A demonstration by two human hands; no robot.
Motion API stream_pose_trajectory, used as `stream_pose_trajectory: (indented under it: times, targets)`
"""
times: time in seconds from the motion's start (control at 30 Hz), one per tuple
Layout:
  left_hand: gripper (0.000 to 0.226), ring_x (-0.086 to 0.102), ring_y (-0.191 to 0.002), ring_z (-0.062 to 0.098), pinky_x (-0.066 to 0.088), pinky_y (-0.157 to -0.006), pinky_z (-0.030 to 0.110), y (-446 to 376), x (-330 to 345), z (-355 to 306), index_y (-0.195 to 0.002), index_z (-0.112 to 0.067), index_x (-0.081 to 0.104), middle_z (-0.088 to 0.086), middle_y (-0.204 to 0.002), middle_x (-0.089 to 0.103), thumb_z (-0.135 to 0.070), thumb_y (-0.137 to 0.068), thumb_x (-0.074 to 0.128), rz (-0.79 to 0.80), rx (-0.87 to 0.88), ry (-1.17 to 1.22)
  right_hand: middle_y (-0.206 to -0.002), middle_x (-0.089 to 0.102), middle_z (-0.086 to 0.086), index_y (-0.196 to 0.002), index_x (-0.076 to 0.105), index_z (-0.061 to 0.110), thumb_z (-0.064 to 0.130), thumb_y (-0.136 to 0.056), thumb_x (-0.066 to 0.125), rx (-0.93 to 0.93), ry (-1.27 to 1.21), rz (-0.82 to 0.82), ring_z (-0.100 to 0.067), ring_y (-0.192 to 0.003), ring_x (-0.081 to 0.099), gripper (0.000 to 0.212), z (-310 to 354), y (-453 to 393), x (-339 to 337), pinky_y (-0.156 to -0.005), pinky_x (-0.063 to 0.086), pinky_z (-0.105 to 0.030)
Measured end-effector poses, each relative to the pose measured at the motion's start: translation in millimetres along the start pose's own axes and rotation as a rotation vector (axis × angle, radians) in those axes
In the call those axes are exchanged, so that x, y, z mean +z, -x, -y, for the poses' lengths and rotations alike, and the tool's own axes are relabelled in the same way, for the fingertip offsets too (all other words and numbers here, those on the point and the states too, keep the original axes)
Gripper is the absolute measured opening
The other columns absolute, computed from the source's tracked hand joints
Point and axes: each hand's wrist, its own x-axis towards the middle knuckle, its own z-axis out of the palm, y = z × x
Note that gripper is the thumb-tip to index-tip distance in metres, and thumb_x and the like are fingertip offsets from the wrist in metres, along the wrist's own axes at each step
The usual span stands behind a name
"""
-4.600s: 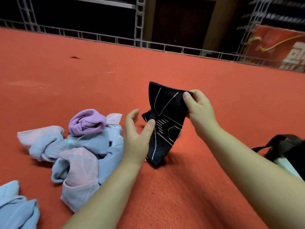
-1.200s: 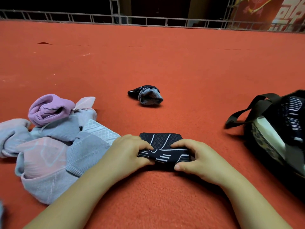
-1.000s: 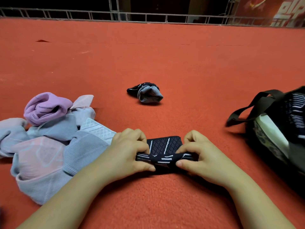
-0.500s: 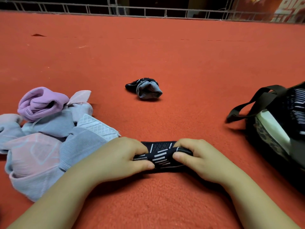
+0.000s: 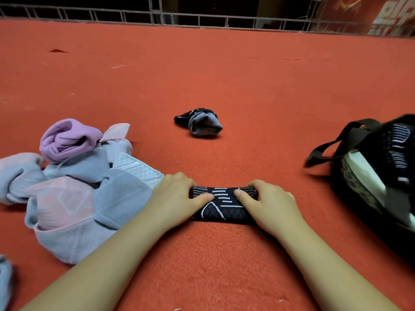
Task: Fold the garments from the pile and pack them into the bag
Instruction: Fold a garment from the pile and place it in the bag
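Red carpet floor (image 5: 224, 75) runs back to a metal railing (image 5: 202, 19) before a dark background.

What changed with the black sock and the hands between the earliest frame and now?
The black sock, first held up in the air, now lies on the carpet, folded into a short band. Both the left hand and right hand grip its ends. The pile and bag look unmoved.

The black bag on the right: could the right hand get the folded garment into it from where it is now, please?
Probably yes. The bag lies open on the carpet just right of the right hand, with bare carpet between them. Both hands grip the folded black garment; the left hand would need to let go.
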Motion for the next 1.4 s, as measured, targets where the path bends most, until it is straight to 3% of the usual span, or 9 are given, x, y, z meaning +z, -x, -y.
stream_pose_trajectory:
  times: [0.17,0.33,0.47,0.53,0.63,0.77,1.07,1.23,1.4]
  targets:
    - [0.03,0.047,-0.097,0.016,0.038,-0.089,0.035,6.1,-0.8,-3.0,-0.08,-0.03,0.049,-0.008,-0.094,0.053,-0.059,-0.086,0.049,0.028,0.018,0.083,-0.092,0.056,0.002,-0.082,0.051,0.024,0.047,-0.094,0.043,-0.063,-0.168,0.019,-0.023,-0.097,0.053,0.028,-4.6,-0.2,6.4,-0.085,0.04,-0.036]
    - [0.022,0.051,-0.058,0.01,0.039,-0.06,0.031,12.8,4.4,-23.6,-0.075,-0.023,0.049,-0.011,-0.059,0.057,-0.035,-0.086,0.064,-0.055,-0.046,0.732,-0.078,0.055,0.01,-0.084,0.052,0.02,0.032,-0.098,0.044,-0.002,-0.637,-0.025,-0.015,-0.082,0.052,0.02,-6.9,-2.9,-9.5,-0.067,0.031,-0.027]
    - [0.017,0.055,-0.053,0.007,0.043,-0.051,0.025,18.4,9.0,-45.3,-0.08,-0.02,0.05,-0.004,-0.063,0.061,-0.025,-0.088,0.064,-0.132,-0.091,0.971,-0.082,0.06,0.0,-0.084,0.049,0.022,0.034,-0.094,0.052,0.048,-0.76,-0.081,-0.021,-0.075,0.061,0.016,-10.1,5.7,-19.0,-0.057,0.049,-0.032]
    - [0.015,0.055,-0.055,0.007,0.045,-0.05,0.022,18.1,11.4,-62.7,-0.08,-0.019,0.053,0.001,-0.068,0.059,-0.026,-0.089,0.062,-0.154,-0.093,0.967,-0.087,0.061,-0.004,-0.088,0.047,0.023,0.036,-0.092,0.055,0.081,-0.812,-0.102,-0.024,-0.071,0.064,0.016,-19.0,13.6,-33.0,-0.05,0.054,-0.037]
    - [0.016,0.053,-0.054,0.008,0.046,-0.054,0.021,13.9,11.6,-98.7,-0.08,-0.019,0.054,0.001,-0.069,0.058,-0.027,-0.094,0.055,-0.15,-0.068,0.929,-0.097,0.059,0.0,-0.105,0.043,0.026,0.037,-0.09,0.057,0.09,-0.722,-0.162,-0.02,-0.081,0.064,0.023,-45.1,23.8,-64.2,-0.071,0.055,-0.039]
    - [0.021,0.052,-0.044,0.006,0.043,-0.043,0.016,2.1,3.4,-155.0,-0.081,-0.017,0.051,0.001,-0.067,0.056,-0.03,-0.097,0.049,-0.095,0.002,0.929,-0.103,0.053,0.0,-0.128,0.028,0.028,0.021,-0.091,0.057,0.114,-0.74,-0.172,-0.02,-0.072,0.063,0.048,-80.9,41.1,-115.9,-0.054,0.054,-0.029]
    - [0.036,0.068,-0.065,0.015,0.051,-0.052,0.025,-1.8,-10.6,-304.0,-0.122,-0.027,0.04,-0.001,-0.107,0.061,-0.023,-0.092,0.059,0.199,0.199,1.211,-0.091,0.048,0.005,-0.102,0.037,0.019,0.014,-0.091,0.059,0.189,-0.66,-0.512,-0.014,-0.059,0.058,0.025,-179.1,83.1,-228.0,-0.045,0.05,-0.031]
    - [0.038,0.067,-0.074,0.018,0.055,-0.06,0.029,8.5,5.1,-336.2,-0.121,-0.029,0.043,0.0,-0.101,0.062,-0.018,-0.09,0.061,0.258,0.302,1.178,-0.089,0.056,-0.009,-0.081,0.048,0.02,0.014,-0.092,0.059,0.309,-0.627,-0.403,-0.02,-0.057,0.06,0.016,-228.9,94.1,-242.6,-0.039,0.044,-0.023]
    - [0.043,0.06,-0.096,0.015,0.048,-0.081,0.027,8.0,32.4,-333.0,-0.125,-0.033,0.052,-0.006,-0.109,0.054,-0.035,-0.084,0.066,0.147,0.375,0.707,-0.076,0.061,-0.001,-0.082,0.06,0.014,0.03,-0.09,0.061,0.334,-0.266,-0.175,-0.018,-0.063,0.058,0.018,-252.2,102.6,-225.6,-0.05,0.043,-0.026]
